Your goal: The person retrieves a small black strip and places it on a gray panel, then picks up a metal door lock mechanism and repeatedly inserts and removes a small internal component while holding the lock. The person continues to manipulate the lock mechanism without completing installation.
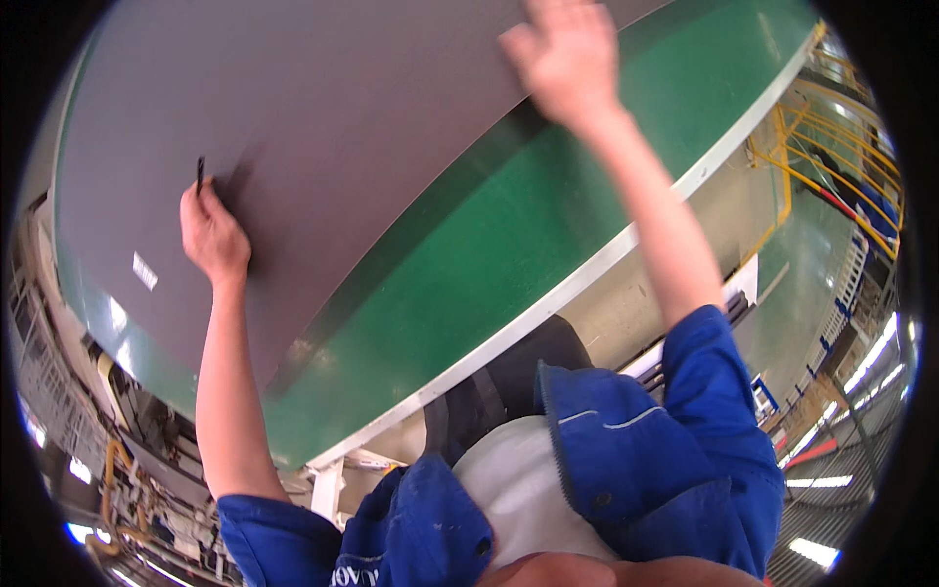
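Observation:
A large dark grey sheet [362, 117] with a curved near edge lies on a green-topped table [499, 235]. My left hand [213, 235] is closed around a slim black pen-like tool [201, 171], whose upper end sticks up past the fingers. That hand is over the left part of the sheet, its shadow close by. Stretched far to the upper right, my right hand [569, 64] is slightly blurred, fingers extended and holding nothing visible. It is at the sheet near its curved edge; whether the palm touches is unclear. A small white label [145, 271] sits on the sheet left of my left hand.
A pale metal edge [577, 281] borders the table on my side. Beneath it is a black object [514, 377]. Yellow tube rails [787, 166] stand to the right, beyond the table. Pipes and machinery [108, 479] fill the lower left.

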Available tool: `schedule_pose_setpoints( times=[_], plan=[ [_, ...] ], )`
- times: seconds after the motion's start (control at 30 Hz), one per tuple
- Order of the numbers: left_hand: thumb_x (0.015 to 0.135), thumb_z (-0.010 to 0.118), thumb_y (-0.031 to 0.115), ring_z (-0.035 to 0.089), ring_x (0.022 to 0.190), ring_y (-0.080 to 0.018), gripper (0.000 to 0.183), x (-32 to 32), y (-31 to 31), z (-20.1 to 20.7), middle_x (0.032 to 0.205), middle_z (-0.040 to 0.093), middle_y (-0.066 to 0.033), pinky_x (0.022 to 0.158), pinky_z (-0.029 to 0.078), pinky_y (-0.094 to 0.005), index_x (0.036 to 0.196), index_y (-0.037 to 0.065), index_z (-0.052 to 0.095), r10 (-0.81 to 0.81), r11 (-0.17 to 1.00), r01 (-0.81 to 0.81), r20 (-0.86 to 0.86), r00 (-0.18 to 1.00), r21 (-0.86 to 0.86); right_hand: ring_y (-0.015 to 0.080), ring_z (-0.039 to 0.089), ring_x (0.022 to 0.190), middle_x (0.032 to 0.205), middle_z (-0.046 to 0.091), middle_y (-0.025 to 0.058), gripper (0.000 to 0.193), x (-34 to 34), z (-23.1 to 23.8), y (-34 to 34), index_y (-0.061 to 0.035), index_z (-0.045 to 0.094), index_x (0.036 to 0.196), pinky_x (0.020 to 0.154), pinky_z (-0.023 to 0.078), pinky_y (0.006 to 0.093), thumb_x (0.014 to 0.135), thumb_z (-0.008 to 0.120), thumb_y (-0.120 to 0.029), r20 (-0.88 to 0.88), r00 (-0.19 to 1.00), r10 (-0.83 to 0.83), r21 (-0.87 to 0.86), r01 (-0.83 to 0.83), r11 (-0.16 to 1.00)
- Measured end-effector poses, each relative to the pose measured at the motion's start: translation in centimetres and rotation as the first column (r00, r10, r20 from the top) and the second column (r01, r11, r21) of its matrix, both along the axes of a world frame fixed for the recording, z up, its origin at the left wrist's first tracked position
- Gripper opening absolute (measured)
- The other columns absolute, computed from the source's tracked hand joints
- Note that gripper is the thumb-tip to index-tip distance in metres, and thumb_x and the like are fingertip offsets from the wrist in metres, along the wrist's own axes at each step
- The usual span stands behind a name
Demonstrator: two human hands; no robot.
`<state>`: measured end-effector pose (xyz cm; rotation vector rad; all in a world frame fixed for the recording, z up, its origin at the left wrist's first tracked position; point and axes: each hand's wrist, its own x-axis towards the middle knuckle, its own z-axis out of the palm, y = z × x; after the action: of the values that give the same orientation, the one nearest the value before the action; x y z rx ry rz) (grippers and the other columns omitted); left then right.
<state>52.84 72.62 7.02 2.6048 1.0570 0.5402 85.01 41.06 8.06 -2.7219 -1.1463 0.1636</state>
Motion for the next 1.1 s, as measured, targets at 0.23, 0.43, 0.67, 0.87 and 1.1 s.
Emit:
schedule_pose_setpoints(
  times=[0.23,0.43,0.67,0.87,1.1],
  plan=[
    [0.102,0.047,0.026,0.064,0.088,-0.0311,0.023,0.3,0.0,0.3,0.098,0.067,-0.0092,0.076,0.050,-0.0409,0.107,0.010,0.063,0.055,0.997,-0.054,-0.012,0.998,0.053,0.0398,0.013,0.149,0.159,0.024,0.0208,0.068,-0.9,-3.7,-0.7,-0.0014,0.028,0.152,0.123,0.009,0.0446,0.101,0.044,-0.042,0.263,0.949,-0.176,0.191,0.127,0.973],
    [0.101,0.050,0.024,0.060,0.076,-0.0384,0.023,-3.8,-6.8,0.3,0.084,0.062,-0.0185,0.068,0.046,-0.0468,0.091,0.004,0.058,0.254,0.966,-0.232,0.238,0.937,-0.117,0.0385,0.033,0.142,0.149,0.042,0.0221,0.065,-27.5,-1.6,0.8,0.0047,0.042,0.141,0.120,0.023,0.0476,0.094,0.053,-0.039,-0.051,0.808,0.587,0.278,-0.553,0.785],
    [0.103,0.048,0.021,0.055,0.056,-0.0132,0.024,-21.2,-27.7,3.0,0.062,0.057,-0.0067,0.054,0.044,-0.0307,0.094,0.002,0.060,0.353,0.719,-0.018,0.342,0.871,-0.695,0.0378,0.048,0.131,0.132,0.058,0.0198,0.039,-41.8,0.8,-14.2,-0.0034,0.061,0.125,0.109,0.041,0.0446,0.086,0.062,-0.010,-0.478,0.693,0.539,0.509,-0.282,0.813],
    [0.102,0.046,0.018,0.058,0.053,-0.0115,0.025,-45.5,-43.0,2.8,0.069,0.065,-0.0045,0.051,0.048,-0.0293,0.103,0.002,0.064,0.759,0.188,-0.313,-0.065,0.648,-0.931,0.0182,0.066,0.089,0.109,0.068,0.0111,0.030,-39.1,-2.1,-31.8,-0.0025,0.068,0.118,0.076,0.053,0.0325,0.091,0.060,-0.012,-0.844,0.413,-0.342,-0.132,0.459,0.879],
    [0.100,0.046,0.009,0.060,0.066,-0.0135,0.025,-60.6,-47.0,13.8,0.089,0.058,-0.0099,0.063,0.050,-0.0289,0.112,-0.004,0.064,0.874,0.480,-0.513,0.339,0.348,-0.712,0.0177,0.066,0.088,0.108,0.067,0.0088,0.031,-40.5,-0.3,-30.4,-0.0039,0.065,0.121,0.074,0.052,0.0308,0.093,0.060,-0.016,-0.877,0.377,-0.298,-0.156,0.363,0.919]
  ],
)
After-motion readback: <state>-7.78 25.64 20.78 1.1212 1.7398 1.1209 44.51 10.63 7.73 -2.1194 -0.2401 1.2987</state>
